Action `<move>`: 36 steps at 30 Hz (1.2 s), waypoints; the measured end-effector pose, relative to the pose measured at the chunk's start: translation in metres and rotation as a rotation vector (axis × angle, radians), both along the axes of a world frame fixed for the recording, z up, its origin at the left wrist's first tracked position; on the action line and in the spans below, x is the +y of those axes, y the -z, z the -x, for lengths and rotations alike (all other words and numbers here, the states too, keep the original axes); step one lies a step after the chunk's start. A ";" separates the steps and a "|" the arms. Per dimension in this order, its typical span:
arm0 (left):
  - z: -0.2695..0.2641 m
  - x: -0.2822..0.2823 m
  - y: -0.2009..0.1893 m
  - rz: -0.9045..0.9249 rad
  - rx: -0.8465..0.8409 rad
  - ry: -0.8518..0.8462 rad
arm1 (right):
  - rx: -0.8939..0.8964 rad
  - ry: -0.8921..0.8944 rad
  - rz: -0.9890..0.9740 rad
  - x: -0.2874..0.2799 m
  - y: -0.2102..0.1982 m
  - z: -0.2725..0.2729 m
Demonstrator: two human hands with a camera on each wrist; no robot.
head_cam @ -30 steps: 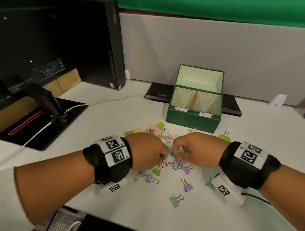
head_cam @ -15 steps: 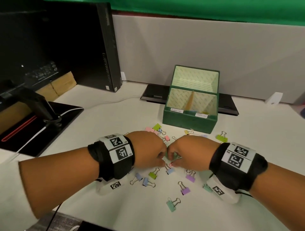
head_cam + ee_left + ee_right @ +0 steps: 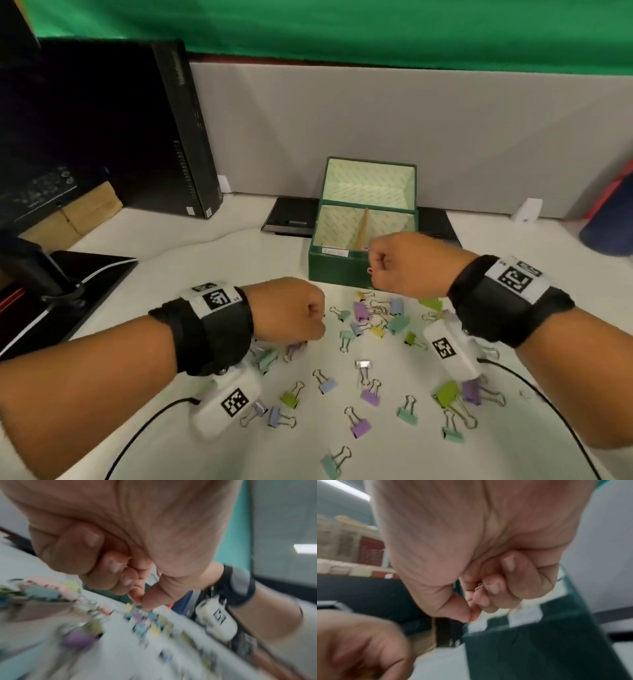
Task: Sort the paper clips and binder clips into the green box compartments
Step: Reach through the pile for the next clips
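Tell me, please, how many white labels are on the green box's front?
2, side by side along the green box front rim: one label, the other label. In the head view the right hand covers one.

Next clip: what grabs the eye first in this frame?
The pastel binder clips scattered over the white desk, and behind them the open green box with its divided front section. Above that litter are two fists: the right hand raised at the box's front wall, the left hand low over the clips.
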State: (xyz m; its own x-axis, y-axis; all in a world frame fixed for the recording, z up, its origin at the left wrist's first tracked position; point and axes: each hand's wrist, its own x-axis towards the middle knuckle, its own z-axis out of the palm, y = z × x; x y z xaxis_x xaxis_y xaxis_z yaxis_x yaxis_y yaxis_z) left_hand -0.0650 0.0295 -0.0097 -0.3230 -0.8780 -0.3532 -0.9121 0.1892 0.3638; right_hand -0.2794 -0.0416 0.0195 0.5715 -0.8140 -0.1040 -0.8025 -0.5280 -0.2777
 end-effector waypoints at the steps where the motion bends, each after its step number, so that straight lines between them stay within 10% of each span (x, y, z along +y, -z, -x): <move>1: 0.001 -0.010 -0.009 0.031 0.076 -0.023 | -0.040 0.059 0.023 -0.014 -0.007 0.004; 13: 0.093 -0.126 -0.043 0.016 0.569 -0.453 | -0.334 0.357 -0.136 -0.068 -0.015 0.018; 21: 0.062 -0.100 -0.050 0.134 0.641 -0.289 | -0.386 0.102 0.052 -0.008 -0.004 0.035; 28: -0.068 -0.021 -0.019 0.294 -0.051 -0.103 | 0.139 -0.167 -0.009 0.014 0.033 0.017; 36: -0.115 0.000 0.032 0.122 -0.173 -0.176 | 0.275 -0.184 -0.060 0.008 0.045 -0.031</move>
State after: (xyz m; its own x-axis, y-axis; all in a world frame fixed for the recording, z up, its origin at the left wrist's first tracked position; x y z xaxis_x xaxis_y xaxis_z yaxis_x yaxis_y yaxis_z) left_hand 0.0501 0.0294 -0.0421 -0.1053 -0.9548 -0.2780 -0.9814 0.0547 0.1838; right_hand -0.2483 -0.0337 -0.0254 0.6523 -0.6875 -0.3193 -0.7444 -0.6604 -0.0989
